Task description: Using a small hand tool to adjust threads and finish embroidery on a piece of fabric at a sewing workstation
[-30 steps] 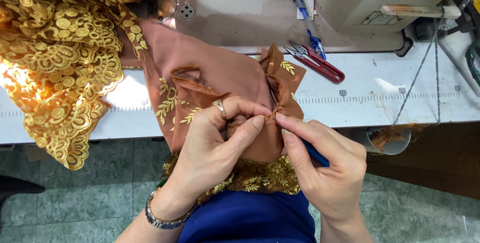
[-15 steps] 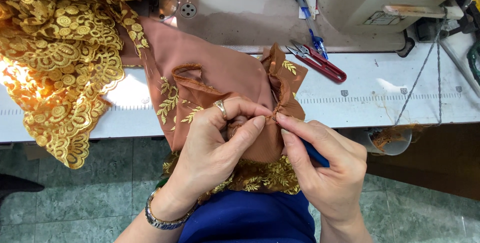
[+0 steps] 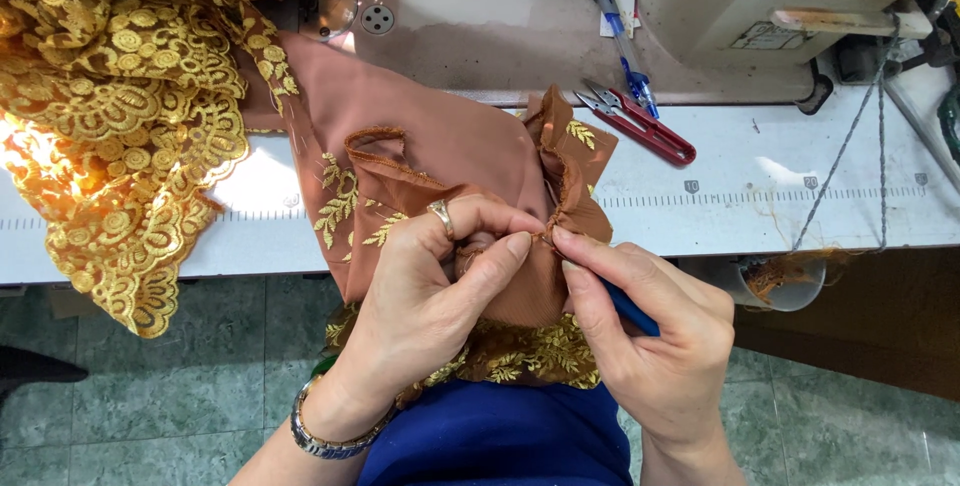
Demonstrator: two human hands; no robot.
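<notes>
Between my fingers is a rust-brown woven cloth point(image 3: 450, 146) stitched with small gold leaf sprigs, its lower hem thick with gold embroidery. Beside it lies a golden-yellow lace fabric point(image 3: 120, 116) worked in round floral scallops over an orange ground. My gold ring point(image 3: 441, 213) is plain; my metal bracelet point(image 3: 325, 436) is silver. The thread snips point(image 3: 640, 126) have red handles, the pen point(image 3: 615, 26) is blue. My lap garment point(image 3: 500, 441) is deep blue, and the tiled floor point(image 3: 150, 396) is mottled green.
</notes>
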